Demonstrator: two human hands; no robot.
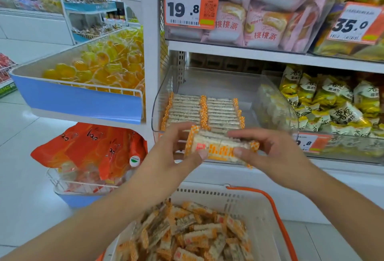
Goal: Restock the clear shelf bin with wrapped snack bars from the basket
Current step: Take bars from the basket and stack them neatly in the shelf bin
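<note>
A small stack of wrapped snack bars (220,146), white with orange checked ends, is held between both hands just in front of the clear shelf bin (276,98). My left hand (178,150) grips its left end and my right hand (268,150) grips its right end. Inside the bin, two neat rows of the same bars (202,110) stand on edge along the left side; the bin's right half is bare. Below, a white basket (257,215) with an orange handle holds several loose bars (191,233).
A neighbouring bin of yellow-and-white snack packs (332,105) sits to the right. Pink pastry packs (259,11) fill the shelf above, behind an orange 19.8 price tag (191,7). To the left hang a blue tray of yellow jelly cups (99,67) and a rack of orange pouches (93,148).
</note>
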